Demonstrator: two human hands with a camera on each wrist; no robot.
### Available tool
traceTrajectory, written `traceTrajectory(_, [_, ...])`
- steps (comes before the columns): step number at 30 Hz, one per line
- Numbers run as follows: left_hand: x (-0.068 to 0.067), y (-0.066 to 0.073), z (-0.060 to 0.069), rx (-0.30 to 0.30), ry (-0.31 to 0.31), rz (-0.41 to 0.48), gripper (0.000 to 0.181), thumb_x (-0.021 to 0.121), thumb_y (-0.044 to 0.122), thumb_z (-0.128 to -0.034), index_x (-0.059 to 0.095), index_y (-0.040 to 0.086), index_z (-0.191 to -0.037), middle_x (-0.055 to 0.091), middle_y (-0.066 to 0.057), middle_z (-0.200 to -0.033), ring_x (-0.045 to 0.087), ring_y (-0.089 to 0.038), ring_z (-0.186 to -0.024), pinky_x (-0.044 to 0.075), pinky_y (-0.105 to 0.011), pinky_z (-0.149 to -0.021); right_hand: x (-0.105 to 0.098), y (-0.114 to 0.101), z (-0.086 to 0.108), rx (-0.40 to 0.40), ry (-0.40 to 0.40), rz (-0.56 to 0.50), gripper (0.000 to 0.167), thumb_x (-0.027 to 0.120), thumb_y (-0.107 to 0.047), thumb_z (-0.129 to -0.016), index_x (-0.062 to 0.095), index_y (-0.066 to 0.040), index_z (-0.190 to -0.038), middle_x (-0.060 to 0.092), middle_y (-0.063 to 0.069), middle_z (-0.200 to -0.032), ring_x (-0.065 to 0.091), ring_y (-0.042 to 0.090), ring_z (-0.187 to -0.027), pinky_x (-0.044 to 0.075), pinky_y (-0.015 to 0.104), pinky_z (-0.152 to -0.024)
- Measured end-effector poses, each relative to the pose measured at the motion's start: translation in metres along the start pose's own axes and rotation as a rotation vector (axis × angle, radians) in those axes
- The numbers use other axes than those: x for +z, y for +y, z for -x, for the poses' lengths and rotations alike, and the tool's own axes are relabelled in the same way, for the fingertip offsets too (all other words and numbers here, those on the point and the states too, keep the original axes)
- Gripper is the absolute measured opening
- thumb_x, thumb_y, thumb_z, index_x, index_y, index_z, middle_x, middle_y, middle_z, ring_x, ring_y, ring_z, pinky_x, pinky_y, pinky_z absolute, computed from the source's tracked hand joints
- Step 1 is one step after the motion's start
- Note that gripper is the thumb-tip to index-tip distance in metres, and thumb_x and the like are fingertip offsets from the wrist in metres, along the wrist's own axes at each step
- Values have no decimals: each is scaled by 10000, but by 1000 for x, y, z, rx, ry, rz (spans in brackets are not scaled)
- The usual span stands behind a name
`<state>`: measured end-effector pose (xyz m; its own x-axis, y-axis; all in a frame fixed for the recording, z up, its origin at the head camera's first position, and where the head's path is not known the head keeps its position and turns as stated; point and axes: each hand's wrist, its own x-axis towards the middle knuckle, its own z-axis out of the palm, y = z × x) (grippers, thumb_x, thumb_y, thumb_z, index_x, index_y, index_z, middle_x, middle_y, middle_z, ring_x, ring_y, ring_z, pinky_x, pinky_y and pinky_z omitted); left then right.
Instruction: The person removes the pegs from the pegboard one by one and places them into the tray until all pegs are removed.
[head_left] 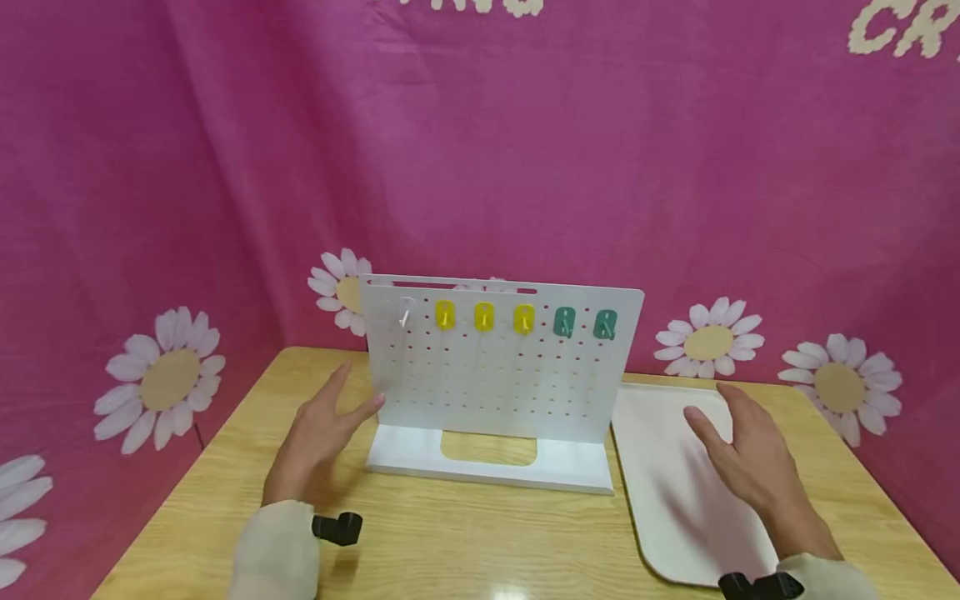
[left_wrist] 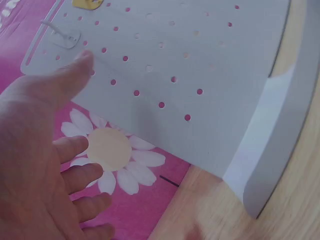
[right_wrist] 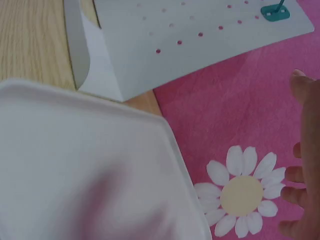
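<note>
Pegboard point(head_left: 498, 358), one, white: upright near the back edge of the table point(head_left: 450, 550), between its left and right edges. Rows of small round holes; long slot at the top edge, toward the upper left corner. White base point(head_left: 408, 450) below, with a cut-out through which the wood shows.

Hooks, six, in one row along the pegboard's top edge. White hook point(head_left: 406, 315), one, nearest the upper left corner; three yellow hooks point(head_left: 483, 317), midway; two green hooks point(head_left: 565, 322), the last nearest the upper right corner.

Tray point(head_left: 652, 475), one, white, with a raised rim: flat on the table, toward the right edge, its left side just beside the base's right end.

Left hand point(head_left: 315, 437): fingers extended and loose, thumb spread apart, nothing held. Placed at the pegboard's left edge, the thumb tip overlapping that edge; contact cannot be told.

Right hand point(head_left: 753, 462): fingers relaxed, thumb apart, nothing held. Placed over the tray, toward its right edge, casting a shadow on it.

Sleeves point(head_left: 277, 550), two, pale; a black strap point(head_left: 337, 528) at each wrist.

Cloth point(head_left: 525, 150), pink, behind the table's back edge and beyond its left edge; printed with white daisies point(head_left: 171, 381) and cream letters point(head_left: 903, 29).
</note>
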<state>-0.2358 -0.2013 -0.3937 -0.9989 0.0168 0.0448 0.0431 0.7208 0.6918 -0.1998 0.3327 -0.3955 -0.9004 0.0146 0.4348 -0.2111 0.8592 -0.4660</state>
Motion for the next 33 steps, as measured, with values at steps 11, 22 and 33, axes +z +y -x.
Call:
traceTrajectory(11, [7, -6, -12, -22, 100, 183, 866, 535, 659, -939, 238, 192, -1605, 331, -108, -1592, 315, -345, -1435, 302, -588, -1080, 9, -36, -12, 20, 59, -107, 607, 525, -353, -1039, 419, 87, -1444, 459, 354, -1398, 400, 556, -1274, 284, 684, -1001])
traceTrajectory(22, [15, -2, -24, -17, 190, 356, 716, 636, 522, -951, 440, 140, -1524, 518, -143, -1455, 499, -309, -1317, 418, -459, -1031, 13, -70, -22, -31, 178, -188, 467, 546, -297, -1040, 539, 40, -1363, 600, 266, -1282, 528, 451, -1188, 420, 617, -914])
traceTrajectory(33, [21, 1, -34, -126, 236, 364, 647, 598, 582, -945, 569, 156, -1431, 601, -130, -1363, 508, -321, -1293, 370, -492, -1059, 12, -98, -32, -31, 252, -224, 401, 589, -286, -1021, 614, -7, -1308, 669, 198, -1192, 620, 374, -1091, 454, 292, -890])
